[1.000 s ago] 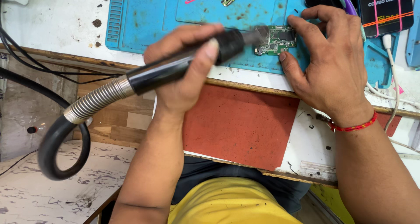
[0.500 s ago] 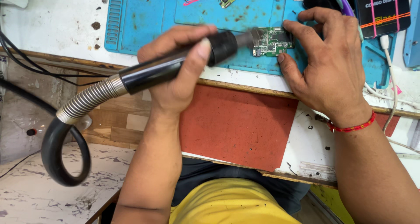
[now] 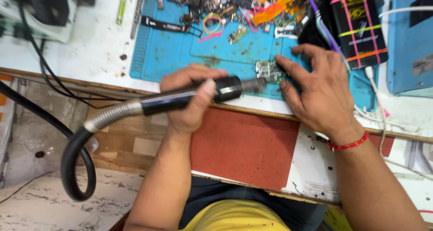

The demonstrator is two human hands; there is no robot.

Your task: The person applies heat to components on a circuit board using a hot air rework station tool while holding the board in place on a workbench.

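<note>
The left hand (image 3: pixel 191 100) is wrapped around the black handle of a hot-air tool (image 3: pixel 189 98), thumb pressed along the top, with the metal nozzle pointing right at a small green circuit board (image 3: pixel 269 70) that lies near the front edge of the blue work mat (image 3: pixel 171 55). From the handle's rear a ribbed silver sleeve runs into a thick black hose (image 3: pixel 74 163) that loops down below the desk (image 3: pixel 90 46). The right hand (image 3: pixel 315 89) lies spread and fairly flat, fingers wide, its fingertips touching the right side of the circuit board and pinning it to the mat; it grips nothing. A red thread bracelet (image 3: pixel 347 144) circles that wrist. Along the far part of the mat sits a clutter of small parts, loose boards, coloured rubber bands and an orange flex strip. Right of it, a black rectangular package (image 3: pixel 361 23) is crossed by pink, green and orange bands, with a purple cable (image 3: pixel 322 26) running just beside it. At the far right stands a light blue box (image 3: pixel 410 37) with a grey label on its face. A white cable (image 3: pixel 379 105) trails over the desk near the right wrist. A red panel (image 3: pixel 243 145) fronts the desk below the hands
</note>
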